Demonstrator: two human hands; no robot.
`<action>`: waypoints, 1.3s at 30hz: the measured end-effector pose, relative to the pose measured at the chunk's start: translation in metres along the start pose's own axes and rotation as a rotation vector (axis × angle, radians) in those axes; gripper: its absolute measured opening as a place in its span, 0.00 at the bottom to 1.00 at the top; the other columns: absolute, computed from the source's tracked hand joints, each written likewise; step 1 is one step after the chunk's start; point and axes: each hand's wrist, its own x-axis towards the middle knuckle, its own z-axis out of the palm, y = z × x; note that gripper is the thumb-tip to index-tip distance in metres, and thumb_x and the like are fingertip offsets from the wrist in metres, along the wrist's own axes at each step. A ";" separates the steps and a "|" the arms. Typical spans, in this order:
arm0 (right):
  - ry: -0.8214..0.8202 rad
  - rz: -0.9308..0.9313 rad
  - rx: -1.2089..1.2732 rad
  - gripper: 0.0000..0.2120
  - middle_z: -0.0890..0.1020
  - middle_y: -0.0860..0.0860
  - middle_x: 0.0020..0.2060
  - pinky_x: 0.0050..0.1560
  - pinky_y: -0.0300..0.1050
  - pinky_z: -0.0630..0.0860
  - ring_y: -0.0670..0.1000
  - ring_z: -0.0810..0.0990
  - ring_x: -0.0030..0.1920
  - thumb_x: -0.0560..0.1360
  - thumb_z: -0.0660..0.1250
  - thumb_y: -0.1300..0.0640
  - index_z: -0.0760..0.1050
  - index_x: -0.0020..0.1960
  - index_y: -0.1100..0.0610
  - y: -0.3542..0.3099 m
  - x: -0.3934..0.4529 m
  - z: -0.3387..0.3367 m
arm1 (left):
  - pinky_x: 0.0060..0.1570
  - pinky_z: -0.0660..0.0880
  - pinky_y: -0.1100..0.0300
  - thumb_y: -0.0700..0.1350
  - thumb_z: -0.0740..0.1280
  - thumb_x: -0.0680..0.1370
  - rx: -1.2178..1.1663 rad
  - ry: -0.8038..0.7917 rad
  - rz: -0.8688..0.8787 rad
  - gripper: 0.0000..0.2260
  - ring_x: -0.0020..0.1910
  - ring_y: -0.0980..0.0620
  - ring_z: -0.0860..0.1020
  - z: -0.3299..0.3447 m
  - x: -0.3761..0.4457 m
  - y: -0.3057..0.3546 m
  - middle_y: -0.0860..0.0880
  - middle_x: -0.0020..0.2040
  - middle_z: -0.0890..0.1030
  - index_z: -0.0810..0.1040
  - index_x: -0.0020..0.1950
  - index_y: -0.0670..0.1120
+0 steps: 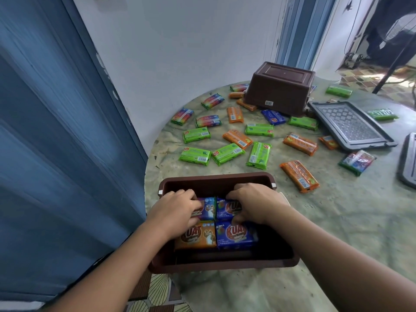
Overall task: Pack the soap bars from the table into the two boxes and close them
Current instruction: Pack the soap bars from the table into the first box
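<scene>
A brown box (216, 179) stands open at the table's near edge. Inside it lie an orange soap bar (198, 237) and a blue soap bar (236, 236) side by side in the front row. Behind them sit two more blue bars. My left hand (177, 207) grips the rear left bar (208, 208), and my right hand (254, 204) grips the rear right bar (226, 209). Several green, orange, blue and rainbow bars (227, 153) lie scattered over the table beyond. A second brown box (279, 86) stands upside down at the back.
Two grey lids lie to the right: one (351, 126) flat beside the upturned box, the other (408, 161) at the frame's right edge. The round table (337, 221) is covered with a greenish cloth. A blue door (56, 131) stands close on the left.
</scene>
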 end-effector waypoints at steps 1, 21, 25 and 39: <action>0.000 -0.005 -0.003 0.33 0.78 0.47 0.63 0.58 0.51 0.78 0.53 0.78 0.61 0.71 0.75 0.38 0.73 0.73 0.46 0.000 0.001 0.000 | 0.61 0.70 0.55 0.60 0.64 0.80 0.001 -0.002 0.002 0.20 0.61 0.52 0.73 0.000 0.000 0.000 0.55 0.64 0.73 0.75 0.71 0.58; 0.387 0.198 0.068 0.21 0.75 0.49 0.64 0.65 0.55 0.69 0.56 0.71 0.67 0.79 0.63 0.38 0.69 0.70 0.41 0.017 0.005 0.002 | 0.49 0.77 0.46 0.63 0.64 0.80 -0.257 0.246 -0.600 0.25 0.57 0.39 0.76 0.011 0.014 -0.013 0.42 0.64 0.70 0.69 0.71 0.49; 0.347 0.187 0.054 0.16 0.79 0.49 0.58 0.56 0.54 0.70 0.56 0.74 0.61 0.81 0.62 0.38 0.69 0.65 0.42 0.019 0.010 0.000 | 0.44 0.78 0.46 0.64 0.60 0.81 -0.229 0.214 -0.593 0.22 0.50 0.39 0.78 0.014 0.015 -0.015 0.43 0.58 0.70 0.68 0.67 0.50; 0.346 0.309 0.089 0.13 0.78 0.50 0.59 0.55 0.57 0.72 0.57 0.74 0.62 0.80 0.64 0.41 0.70 0.62 0.43 0.014 0.058 -0.016 | 0.42 0.78 0.47 0.64 0.59 0.81 -0.207 0.193 -0.424 0.21 0.47 0.40 0.77 0.008 0.070 -0.082 0.43 0.54 0.71 0.70 0.62 0.49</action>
